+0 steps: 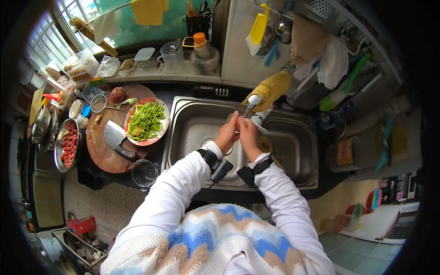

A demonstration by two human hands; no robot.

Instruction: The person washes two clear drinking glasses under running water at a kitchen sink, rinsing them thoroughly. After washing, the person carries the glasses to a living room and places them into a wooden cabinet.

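Observation:
My left hand (227, 135) and my right hand (249, 133) are close together over the steel double sink (192, 117), fingertips meeting under the faucet (255, 100). Water runs from the spout onto them. Something clear (229, 118) shows beside my left fingertips; whether it is a glass item or splashing water, I cannot tell. My fingers hide most of what lies between the hands. A yellow cloth (271, 86) is draped over the faucet's body. Black straps with small box-like devices circle both wrists.
Left of the sink, a round wooden board (99, 151) bears a cleaver (116, 136) and a plate of cut green stems (146, 120). A glass mug (145, 173) stands near the counter's front edge. Farther left is a steel bowl of red fruit (69, 146). Utensils (275, 34) hang behind the sink.

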